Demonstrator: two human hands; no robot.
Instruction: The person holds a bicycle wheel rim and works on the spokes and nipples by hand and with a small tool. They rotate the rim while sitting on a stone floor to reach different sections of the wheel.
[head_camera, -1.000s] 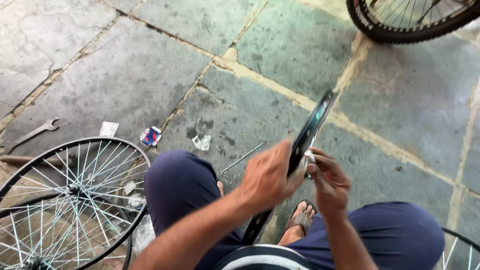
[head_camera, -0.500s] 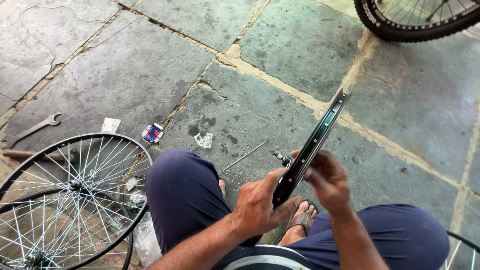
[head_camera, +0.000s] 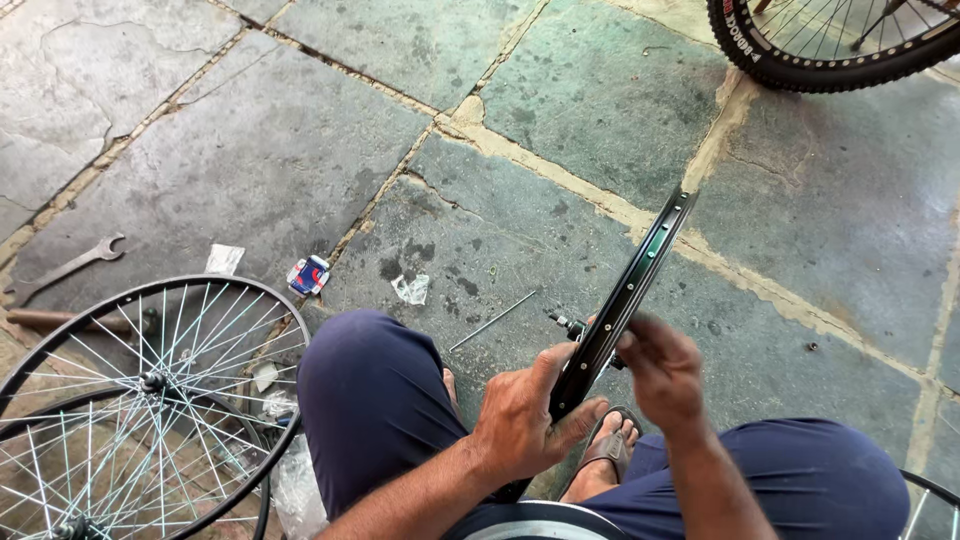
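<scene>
Both hands grasp the black rim, edge-on, slanting up and rightward away.

An open-air bicycle repair spot, apparently a roadside workshop: spoked wheels, a tyred wheel, a bare rim, a spanner and a loose spoke on cracked stone paving.

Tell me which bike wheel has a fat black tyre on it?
The wheel at the top right. It wears a knobbly black tyre. The spoked wheel at the bottom left is bare metal, and the black rim in the hands has none.
</scene>
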